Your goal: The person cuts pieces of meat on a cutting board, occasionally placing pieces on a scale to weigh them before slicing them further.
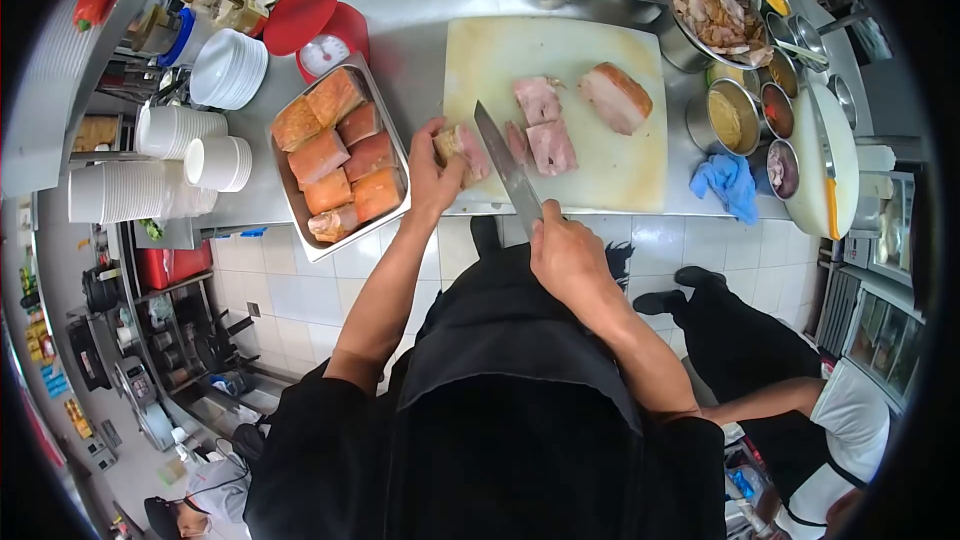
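My left hand [437, 172] grips a piece of pork [464, 154] at the left edge of the white cutting board [600, 45]. In my right hand [566, 252] is a kitchen knife [508, 162], its blade pointing away from me over the board, just right of that piece. A thin slice of pork [517, 142] lies beside the blade. Two cut pork chunks [545, 125] rest touching in the middle of the board. Farther right sits a larger pork piece [616, 98] with browned skin. My fingers partly hide the held piece.
Left of the board, a metal tray [397, 208] holds several browned pork blocks. Behind it stands a red scale [348, 28]. Stacked white bowls [228, 70] are at far left. Pots, a bowl of sliced meat [715, 10] and a blue cloth [726, 185] lie right. A co-worker [850, 410] stands lower right.
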Demonstrator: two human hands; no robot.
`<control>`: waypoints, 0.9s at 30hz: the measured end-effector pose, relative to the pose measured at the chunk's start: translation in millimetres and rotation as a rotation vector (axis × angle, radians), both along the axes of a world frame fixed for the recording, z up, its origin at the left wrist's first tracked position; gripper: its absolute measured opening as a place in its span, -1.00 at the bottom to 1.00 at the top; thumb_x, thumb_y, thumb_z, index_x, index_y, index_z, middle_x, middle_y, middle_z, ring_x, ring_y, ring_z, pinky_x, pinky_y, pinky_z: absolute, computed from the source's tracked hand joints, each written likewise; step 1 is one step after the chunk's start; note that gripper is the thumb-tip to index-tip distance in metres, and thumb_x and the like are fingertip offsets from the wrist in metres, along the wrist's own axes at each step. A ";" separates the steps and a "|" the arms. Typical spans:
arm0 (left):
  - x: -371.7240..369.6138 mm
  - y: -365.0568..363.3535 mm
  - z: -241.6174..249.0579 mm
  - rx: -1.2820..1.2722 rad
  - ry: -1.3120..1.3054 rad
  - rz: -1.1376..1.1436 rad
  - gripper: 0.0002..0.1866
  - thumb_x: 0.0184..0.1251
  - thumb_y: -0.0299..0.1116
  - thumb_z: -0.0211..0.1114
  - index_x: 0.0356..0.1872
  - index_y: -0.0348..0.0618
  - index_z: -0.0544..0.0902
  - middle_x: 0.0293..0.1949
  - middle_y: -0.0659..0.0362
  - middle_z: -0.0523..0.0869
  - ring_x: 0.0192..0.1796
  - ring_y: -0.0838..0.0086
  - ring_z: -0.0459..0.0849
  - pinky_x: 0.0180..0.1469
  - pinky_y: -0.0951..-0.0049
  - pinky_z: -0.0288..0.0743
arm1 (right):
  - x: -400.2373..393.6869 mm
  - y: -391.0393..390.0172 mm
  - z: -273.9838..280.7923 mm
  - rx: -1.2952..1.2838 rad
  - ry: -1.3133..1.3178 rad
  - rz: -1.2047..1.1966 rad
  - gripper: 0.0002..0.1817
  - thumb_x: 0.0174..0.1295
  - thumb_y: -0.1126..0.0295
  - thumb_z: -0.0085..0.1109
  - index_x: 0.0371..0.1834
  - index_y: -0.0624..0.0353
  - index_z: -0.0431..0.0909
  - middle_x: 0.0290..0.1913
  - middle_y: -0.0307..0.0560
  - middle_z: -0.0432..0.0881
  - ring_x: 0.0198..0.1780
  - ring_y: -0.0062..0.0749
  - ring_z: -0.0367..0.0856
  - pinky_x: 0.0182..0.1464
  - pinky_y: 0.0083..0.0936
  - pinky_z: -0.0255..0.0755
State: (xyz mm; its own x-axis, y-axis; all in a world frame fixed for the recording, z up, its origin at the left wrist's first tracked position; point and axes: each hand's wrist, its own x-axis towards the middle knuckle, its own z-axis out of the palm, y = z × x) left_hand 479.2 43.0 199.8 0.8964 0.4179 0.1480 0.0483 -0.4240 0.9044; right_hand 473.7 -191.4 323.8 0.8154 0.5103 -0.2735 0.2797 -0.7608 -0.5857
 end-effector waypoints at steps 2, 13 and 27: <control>5.6 2.6 5.9 0.086 0.147 0.020 -0.40 0.04 -0.34 0.32 0.17 -0.34 0.44 0.10 -0.17 0.50 0.16 0.07 0.52 0.22 0.23 0.40 | 0.5 -0.2 -5.4 -0.037 -0.001 -0.025 -0.79 0.29 0.42 0.00 -0.14 0.37 0.36 -0.54 0.28 0.62 -0.46 0.23 0.65 -0.39 0.02 0.53; -22.8 -24.2 49.9 -0.015 0.447 -0.123 -0.13 -0.15 -0.31 0.64 0.20 -0.24 0.28 -0.09 0.03 0.59 -0.03 0.32 0.63 -0.02 0.33 0.55 | 17.9 -16.8 -62.3 -0.021 -0.013 -0.006 -0.74 0.31 0.37 -0.02 -0.10 0.39 0.39 -0.49 0.33 0.63 -0.36 0.25 0.65 -0.24 0.06 0.52; -34.6 -68.1 29.5 0.582 -0.094 -0.072 -0.45 -0.09 -0.46 0.41 0.06 -0.14 0.55 0.08 -0.04 0.47 0.14 0.07 0.44 0.19 0.17 0.35 | 50.0 -48.4 -69.7 0.078 0.002 0.055 -0.76 0.25 0.42 0.01 -0.10 0.35 0.41 -0.49 0.27 0.63 -0.37 0.20 0.65 -0.26 0.03 0.52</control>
